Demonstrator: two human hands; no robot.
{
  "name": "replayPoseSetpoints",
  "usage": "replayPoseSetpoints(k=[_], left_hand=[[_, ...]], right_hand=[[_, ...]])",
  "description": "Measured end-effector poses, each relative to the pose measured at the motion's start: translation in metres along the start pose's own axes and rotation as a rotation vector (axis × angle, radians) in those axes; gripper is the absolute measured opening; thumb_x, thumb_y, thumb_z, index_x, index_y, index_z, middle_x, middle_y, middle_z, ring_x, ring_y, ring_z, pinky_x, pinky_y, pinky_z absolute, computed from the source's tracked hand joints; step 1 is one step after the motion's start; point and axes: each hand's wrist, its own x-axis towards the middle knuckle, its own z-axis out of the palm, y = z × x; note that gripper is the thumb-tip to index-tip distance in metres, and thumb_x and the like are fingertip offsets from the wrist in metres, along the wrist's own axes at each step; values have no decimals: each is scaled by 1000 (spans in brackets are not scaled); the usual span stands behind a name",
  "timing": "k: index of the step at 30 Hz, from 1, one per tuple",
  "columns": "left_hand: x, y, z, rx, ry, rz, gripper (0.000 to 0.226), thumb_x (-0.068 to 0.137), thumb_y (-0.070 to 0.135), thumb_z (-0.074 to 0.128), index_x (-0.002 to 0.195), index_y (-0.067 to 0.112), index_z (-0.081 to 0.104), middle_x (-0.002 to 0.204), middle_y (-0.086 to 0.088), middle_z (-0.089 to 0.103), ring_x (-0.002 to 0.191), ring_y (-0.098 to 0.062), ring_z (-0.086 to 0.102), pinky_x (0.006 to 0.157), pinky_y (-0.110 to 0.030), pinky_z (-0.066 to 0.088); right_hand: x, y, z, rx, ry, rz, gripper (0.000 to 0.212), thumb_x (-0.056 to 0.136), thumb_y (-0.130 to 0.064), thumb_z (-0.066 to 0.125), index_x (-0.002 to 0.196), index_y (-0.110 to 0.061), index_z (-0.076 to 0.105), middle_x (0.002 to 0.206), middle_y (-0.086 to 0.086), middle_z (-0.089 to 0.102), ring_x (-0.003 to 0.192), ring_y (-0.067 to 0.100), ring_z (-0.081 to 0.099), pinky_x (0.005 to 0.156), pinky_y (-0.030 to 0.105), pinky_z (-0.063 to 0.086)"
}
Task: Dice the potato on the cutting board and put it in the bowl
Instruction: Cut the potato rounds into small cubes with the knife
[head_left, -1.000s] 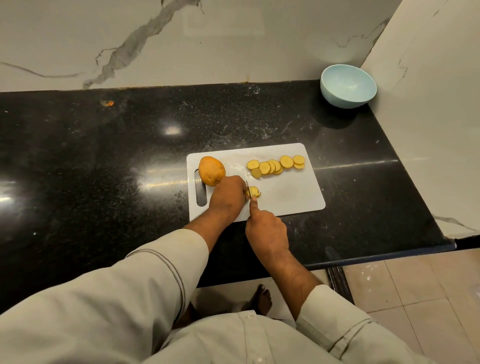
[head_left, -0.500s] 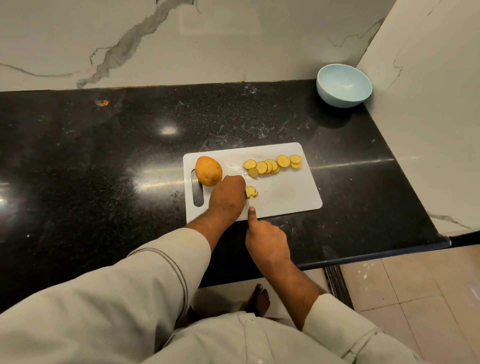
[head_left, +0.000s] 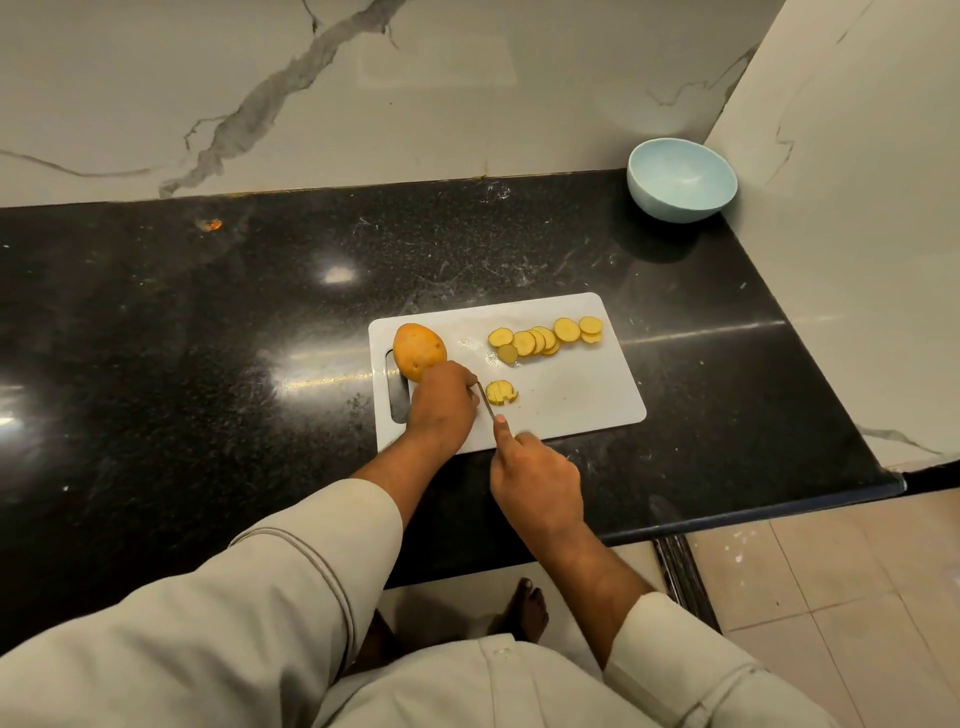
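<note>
In the head view, one white cutting board (head_left: 566, 405) lay on the black counter (head_left: 208, 338). On it sat one uncut piece of potato (head_left: 418, 349) at the left end, beside the board's handle slot. A row of about nine round slices (head_left: 545, 339) overlapped along the far edge, and one small stack of slices (head_left: 501, 392), scored with cut lines, lay nearer the middle. One pale blue bowl (head_left: 681, 179) stood well apart in the far right corner of the counter.

The left hand (head_left: 441, 408) rested on the board just left of the scored stack, its fingers curled downward; what they touched could not be told. The right hand (head_left: 537, 480) gripped one knife (head_left: 485, 402), its fingers wrapped round the handle and the forefinger stretched along the blade's back.
</note>
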Motion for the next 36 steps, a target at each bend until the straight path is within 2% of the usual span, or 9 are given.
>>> replayPoseSetpoints(k=[3,5,9,12,15,19,25,30,36], left_hand=[[-4,2,0,20,15,-7,21,90,1,52,94,6,72,94,-13,69,75,-22,57,63,-25,41],[-3,3,1,44,14,-13,19,90,2,53,91,6,71,89,-11,68,70,-20,55,61,-25,40],[1,5,0,79,-17,1,18,91,4,54,97,5,71,95,-12,69,83,-25,63,66,-27,46],[3,9,1,160,-44,49,27,93,4,52,115,7,66,114,-11,66,102,-26,62,83,-31,51],[1,15,7,240,-68,135,29,95,7,47,120,9,62,123,-10,59,112,-26,56,94,-33,46],[-2,29,18,311,-83,198,30,98,12,45,126,12,56,128,-11,52,116,-27,52,94,-33,42],[-4,52,30,415,-81,212,26,98,14,48,122,11,57,124,-11,52,111,-28,54,88,-34,46],[1,63,43,380,-50,209,21,97,16,49,113,9,61,117,-11,55,103,-27,56,75,-29,40],[17,85,56,311,39,284,28,96,19,52,118,9,65,117,-9,58,110,-26,52,89,-35,44]], right_hand=[[11,-8,1,-5,-5,-14,42,99,-20,45,139,-10,48,103,8,57,72,25,62,55,30,42],[13,-11,2,5,-12,-14,41,99,-14,45,139,-6,47,104,9,57,72,26,63,57,32,47],[16,-11,3,-1,-8,-13,38,99,-13,47,136,-5,48,104,10,56,70,26,63,57,32,48],[17,-5,1,-15,-2,10,37,101,-15,44,136,-6,48,104,9,55,72,26,63,58,35,52],[15,3,-1,-19,7,33,37,101,-18,43,136,-8,47,104,6,54,73,23,63,60,34,54],[12,21,-4,-28,38,80,37,102,-22,45,136,-11,48,99,3,54,69,17,60,54,26,47],[14,65,-14,-49,51,143,41,103,-27,41,141,-13,44,103,3,52,73,17,60,57,28,49],[21,95,-20,-29,79,173,41,101,-28,45,139,-13,48,104,3,54,74,16,61,59,25,49],[25,119,-26,34,95,111,41,101,-29,47,138,-12,50,107,3,57,78,16,64,65,26,56]])
